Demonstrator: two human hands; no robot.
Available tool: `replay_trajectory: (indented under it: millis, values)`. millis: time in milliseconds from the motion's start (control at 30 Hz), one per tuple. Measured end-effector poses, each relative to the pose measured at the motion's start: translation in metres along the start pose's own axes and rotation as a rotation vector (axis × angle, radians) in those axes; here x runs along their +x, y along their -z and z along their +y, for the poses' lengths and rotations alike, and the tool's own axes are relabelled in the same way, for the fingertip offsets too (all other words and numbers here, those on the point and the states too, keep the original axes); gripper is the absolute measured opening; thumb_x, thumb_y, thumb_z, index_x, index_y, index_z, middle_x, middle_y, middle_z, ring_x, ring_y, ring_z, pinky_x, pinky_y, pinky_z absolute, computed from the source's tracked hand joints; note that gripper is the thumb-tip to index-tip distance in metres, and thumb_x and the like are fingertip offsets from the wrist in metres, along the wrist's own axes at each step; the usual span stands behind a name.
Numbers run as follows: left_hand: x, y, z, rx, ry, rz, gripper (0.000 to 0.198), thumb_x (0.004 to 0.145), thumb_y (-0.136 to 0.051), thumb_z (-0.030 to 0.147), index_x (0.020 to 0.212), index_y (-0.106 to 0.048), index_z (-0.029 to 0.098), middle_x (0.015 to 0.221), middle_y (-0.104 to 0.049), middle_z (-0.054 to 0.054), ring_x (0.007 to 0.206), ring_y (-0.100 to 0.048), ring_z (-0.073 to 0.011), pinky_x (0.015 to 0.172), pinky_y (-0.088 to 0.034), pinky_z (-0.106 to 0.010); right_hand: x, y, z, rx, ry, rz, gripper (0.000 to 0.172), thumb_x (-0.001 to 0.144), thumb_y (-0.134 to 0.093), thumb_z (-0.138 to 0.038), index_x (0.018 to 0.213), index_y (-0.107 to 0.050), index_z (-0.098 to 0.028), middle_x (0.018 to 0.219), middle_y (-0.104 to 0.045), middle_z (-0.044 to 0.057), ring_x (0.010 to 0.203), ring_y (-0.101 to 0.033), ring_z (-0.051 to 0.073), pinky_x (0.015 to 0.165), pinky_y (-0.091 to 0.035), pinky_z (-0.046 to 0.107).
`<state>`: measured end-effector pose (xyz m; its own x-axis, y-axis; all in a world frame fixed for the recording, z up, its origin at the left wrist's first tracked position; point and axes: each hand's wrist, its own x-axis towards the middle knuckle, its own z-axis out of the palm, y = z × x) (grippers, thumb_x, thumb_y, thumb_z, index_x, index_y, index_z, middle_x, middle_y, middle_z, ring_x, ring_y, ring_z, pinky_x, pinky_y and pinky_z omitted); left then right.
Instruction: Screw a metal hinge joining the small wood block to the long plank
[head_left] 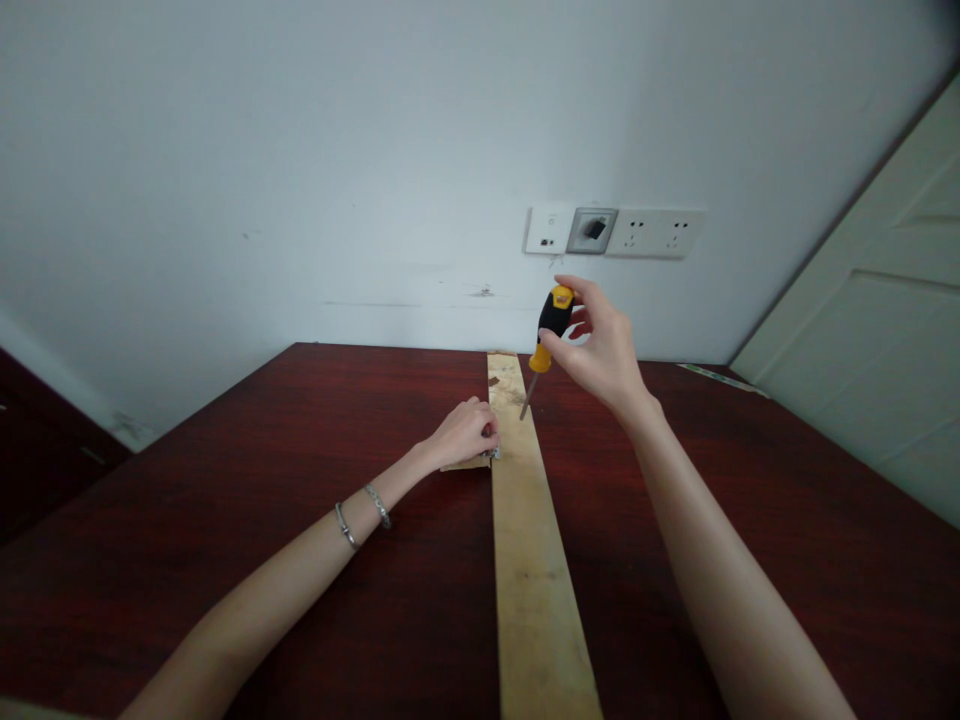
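Observation:
A long pale wooden plank (529, 560) lies on the dark red table, running from near me toward the wall. My right hand (596, 345) holds a yellow and black screwdriver (553, 318) by its handle, its metal shaft slanting down over the plank. Whether the tip touches the wood I cannot tell. At the plank's left edge, my left hand (466, 435) is closed, with its fingertips on a small metal piece (494, 453) whose shape is mostly hidden. Under that hand, a thin, short pale wooden strip (466, 464) sticks out to the left of the plank.
The dark red tabletop (360, 400) reaches back to a white wall (300, 150). Sockets (658, 233) are set in the wall behind my right hand, one holding a black plug (595, 230). A pale panelled door (885, 300) stands at the right, near a thin patterned strip (724, 379).

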<state>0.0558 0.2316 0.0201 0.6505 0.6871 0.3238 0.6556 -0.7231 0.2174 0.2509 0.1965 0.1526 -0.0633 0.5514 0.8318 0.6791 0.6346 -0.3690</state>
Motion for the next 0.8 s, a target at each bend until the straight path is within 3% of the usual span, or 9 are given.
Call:
replay_trajectory:
  millis: [533, 800]
  values:
    - [0.0019, 0.0042, 0.0005, -0.087, 0.032, -0.018, 0.009, 0.075, -0.061, 0.019, 0.071, -0.068, 0.015, 0.076, -0.062, -0.004, 0.076, -0.055, -0.0164, 0.071, -0.041, -0.027, -0.0005, -0.0010, 0.0002, -0.005, 0.006, -0.006, 0.056, 0.067, -0.058, -0.020, 0.122, -0.051, -0.023, 0.112, -0.062, 0.008, 0.069, -0.058, 0.017, 0.064, -0.051, 0.037]
    - [0.0003, 0.0044, 0.0032, -0.023, 0.018, 0.000, 0.006, 0.075, -0.062, 0.018, 0.072, -0.066, 0.015, 0.075, -0.062, -0.005, 0.081, -0.054, -0.0194, 0.074, -0.041, -0.028, -0.0002, -0.0004, -0.0003, 0.001, 0.021, -0.002, 0.055, 0.068, -0.057, -0.021, 0.122, -0.051, -0.024, 0.111, -0.062, 0.007, 0.069, -0.058, 0.018, 0.063, -0.052, 0.038]
